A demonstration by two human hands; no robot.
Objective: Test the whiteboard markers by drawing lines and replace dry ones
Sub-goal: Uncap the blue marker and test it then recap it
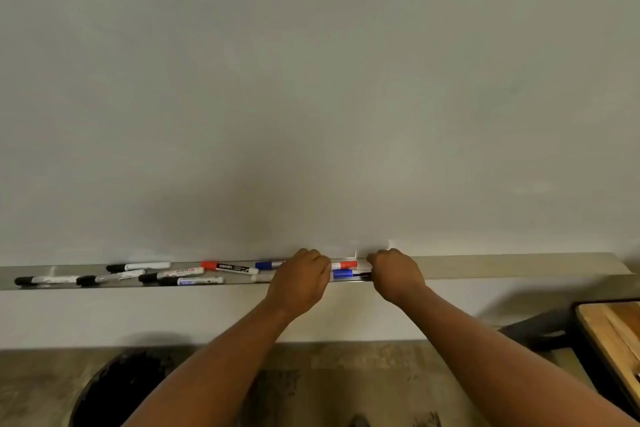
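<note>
The blank whiteboard fills most of the view, with a metal tray along its bottom edge. Several markers lie in the tray: black-capped ones at the left, a red "camlin" marker and a blue one nearer the middle. My left hand is curled over the tray, its fingers round the white end of a red-capped marker. My right hand is curled beside it, gripping the dark end of a blue-capped marker. Both hands' fingertips are hidden.
A round black bin stands on the floor at the lower left. A wooden-topped table with a black frame juts in at the right. The tray's right half holds no markers.
</note>
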